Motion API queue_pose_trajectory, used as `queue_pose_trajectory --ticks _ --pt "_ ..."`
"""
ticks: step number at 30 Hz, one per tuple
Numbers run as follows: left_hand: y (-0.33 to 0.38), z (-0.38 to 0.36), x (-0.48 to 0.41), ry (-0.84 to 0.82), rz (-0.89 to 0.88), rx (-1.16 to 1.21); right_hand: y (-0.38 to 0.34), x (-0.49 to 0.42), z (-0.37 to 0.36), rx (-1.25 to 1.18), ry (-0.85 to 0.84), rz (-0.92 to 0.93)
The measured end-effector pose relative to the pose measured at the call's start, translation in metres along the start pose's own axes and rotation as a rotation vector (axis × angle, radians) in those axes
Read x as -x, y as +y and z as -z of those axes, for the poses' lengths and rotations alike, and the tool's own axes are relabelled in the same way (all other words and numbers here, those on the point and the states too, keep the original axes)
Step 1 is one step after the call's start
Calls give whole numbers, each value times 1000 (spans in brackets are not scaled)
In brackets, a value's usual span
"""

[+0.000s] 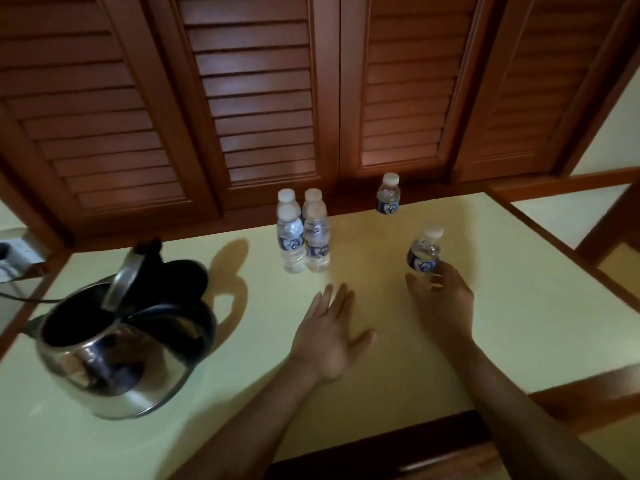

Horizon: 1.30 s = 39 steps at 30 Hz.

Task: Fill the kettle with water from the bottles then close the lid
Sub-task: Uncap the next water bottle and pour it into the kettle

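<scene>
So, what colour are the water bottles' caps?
White; the caps show best in the head view.

The kettle (114, 355) sits at the near left of the table (519, 306), its lid (124, 282) standing open. The left hand (329, 337) is spread flat, fingers straight, low over the middle of the table. To its right, the right hand (445, 303) grips the base of a tilted, capped bottle (424, 252). A cluster of bottles (303, 237) stands farther back in the middle, and a lone bottle (388, 195) at the far edge, before the louvred doors (263, 98).
</scene>
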State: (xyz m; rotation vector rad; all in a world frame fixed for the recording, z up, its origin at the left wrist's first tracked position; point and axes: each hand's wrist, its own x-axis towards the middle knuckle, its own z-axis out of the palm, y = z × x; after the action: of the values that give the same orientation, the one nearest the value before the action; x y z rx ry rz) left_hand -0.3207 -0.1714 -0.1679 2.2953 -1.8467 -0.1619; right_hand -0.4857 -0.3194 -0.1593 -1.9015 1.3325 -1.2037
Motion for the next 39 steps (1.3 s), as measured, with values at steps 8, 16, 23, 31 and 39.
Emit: queue_pose_trajectory --ticks 8,16,23,31,39 --pt "15 -7 -34 -34 62 11 26 -89 -26 17 -71 10" --pt "17 -6 -45 -21 75 6 35 -139 -52 30 -132 28" --pt "16 -8 -46 3 73 3 38 -153 -61 51 -162 73" --pt "15 -10 -47 14 81 14 38 -159 -66 63 -178 58" --pt "15 -10 -48 7 88 19 37 -160 -67 61 -187 74"
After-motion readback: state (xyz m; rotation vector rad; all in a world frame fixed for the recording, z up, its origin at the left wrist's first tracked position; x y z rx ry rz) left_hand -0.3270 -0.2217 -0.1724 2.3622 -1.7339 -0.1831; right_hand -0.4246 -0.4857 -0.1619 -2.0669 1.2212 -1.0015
